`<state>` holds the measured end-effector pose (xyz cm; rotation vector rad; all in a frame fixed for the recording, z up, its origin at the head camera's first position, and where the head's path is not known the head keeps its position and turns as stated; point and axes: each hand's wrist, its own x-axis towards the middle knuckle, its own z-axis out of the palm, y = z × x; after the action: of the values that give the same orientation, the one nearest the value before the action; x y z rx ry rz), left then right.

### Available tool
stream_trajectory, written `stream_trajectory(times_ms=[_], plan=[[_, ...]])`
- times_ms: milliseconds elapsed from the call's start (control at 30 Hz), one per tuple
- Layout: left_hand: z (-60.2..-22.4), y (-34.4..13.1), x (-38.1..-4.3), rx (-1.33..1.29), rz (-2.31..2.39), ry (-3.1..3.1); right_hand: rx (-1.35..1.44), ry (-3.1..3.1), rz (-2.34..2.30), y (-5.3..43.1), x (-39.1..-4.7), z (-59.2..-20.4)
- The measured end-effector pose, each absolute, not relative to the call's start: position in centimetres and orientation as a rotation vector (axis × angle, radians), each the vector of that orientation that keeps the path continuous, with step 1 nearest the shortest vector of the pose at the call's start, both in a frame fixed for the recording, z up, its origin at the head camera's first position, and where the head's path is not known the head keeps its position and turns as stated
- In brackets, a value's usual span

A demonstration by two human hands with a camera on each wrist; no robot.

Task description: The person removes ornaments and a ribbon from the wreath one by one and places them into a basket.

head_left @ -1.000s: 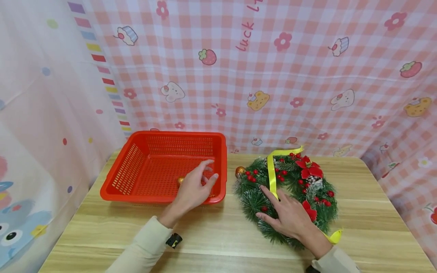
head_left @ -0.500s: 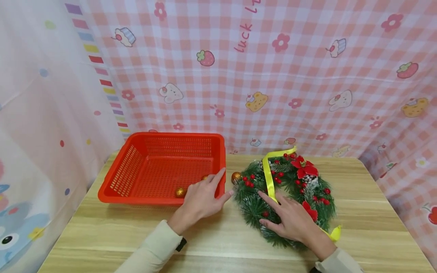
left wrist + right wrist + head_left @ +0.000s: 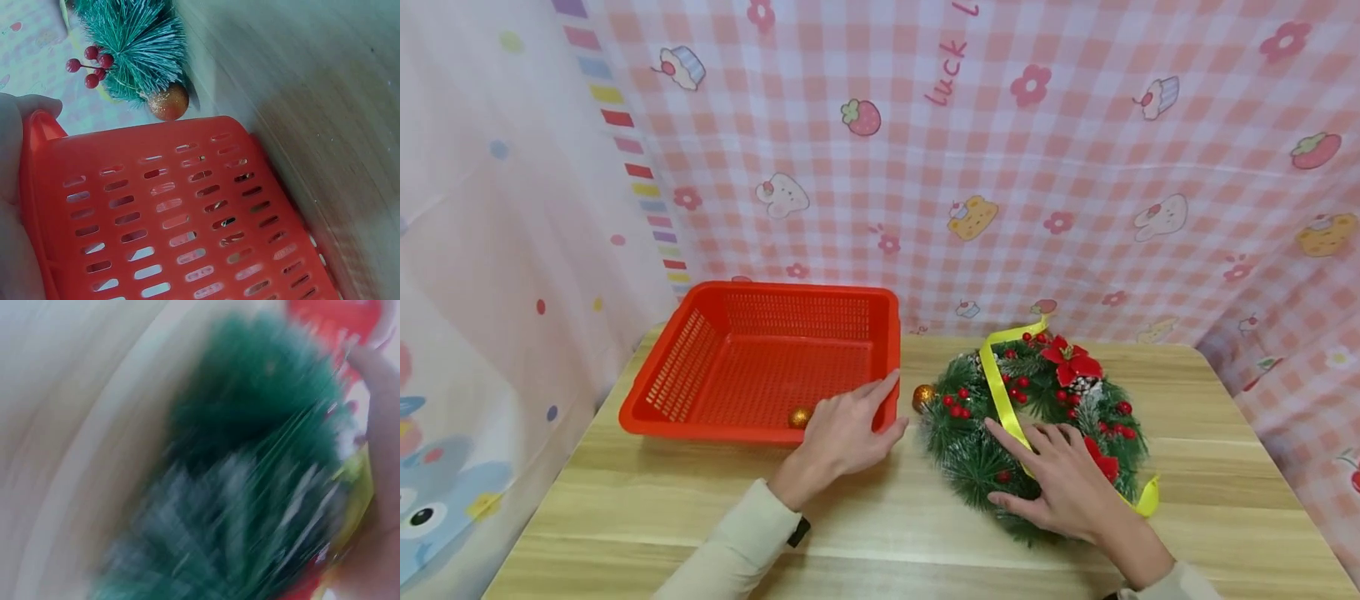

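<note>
My left hand (image 3: 846,433) lies over the front right corner of a red plastic basket (image 3: 655,427), index finger and thumb stretched out and apart. Its tip also shows past the rim in the left wrist view. My right hand (image 3: 1067,483) rests on the lower part of a green wreath (image 3: 958,442), index and thumb spread over the needles. The wreath carries red berries, red flowers (image 3: 1071,360) and pine cones. A yellow ribbon (image 3: 1000,392) runs across it and under the right hand. A gold ball (image 3: 923,398) sits at its left edge.
Another gold ball (image 3: 800,417) lies inside the basket, close to my left hand. Both basket and wreath stand on a wood-grain table (image 3: 685,517). Behind rises a pink checked curtain (image 3: 880,192), with a pale printed cloth at the left.
My left hand has moved from inside the basket to its front right corner. The wreath has turned slightly counterclockwise under my right hand, bringing the outer gold ball nearer the front.
</note>
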<state>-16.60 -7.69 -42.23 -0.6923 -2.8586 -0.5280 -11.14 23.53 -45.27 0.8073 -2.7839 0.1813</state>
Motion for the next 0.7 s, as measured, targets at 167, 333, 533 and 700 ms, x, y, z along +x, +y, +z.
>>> stream_trajectory(times_ms=[167, 333, 533, 700], plan=[[-41.9, -7.7, -16.8, -0.673, -0.527, -2.882, 0.572, -2.800, 0.280, 20.9, -10.6, -43.9], [-41.8, -7.7, -16.8, -0.658, -0.505, -2.899, 0.310, -2.929, 0.381, 18.4, -11.1, -43.8], [-41.8, -7.3, -16.6, -0.668, -0.516, -2.912, 0.105, -3.055, 0.284, 17.3, -11.5, -45.0], [-42.1, -7.5, -16.5, -0.650, -0.501, -2.938, 0.085, -3.052, 0.193, 17.1, -11.7, -46.0]])
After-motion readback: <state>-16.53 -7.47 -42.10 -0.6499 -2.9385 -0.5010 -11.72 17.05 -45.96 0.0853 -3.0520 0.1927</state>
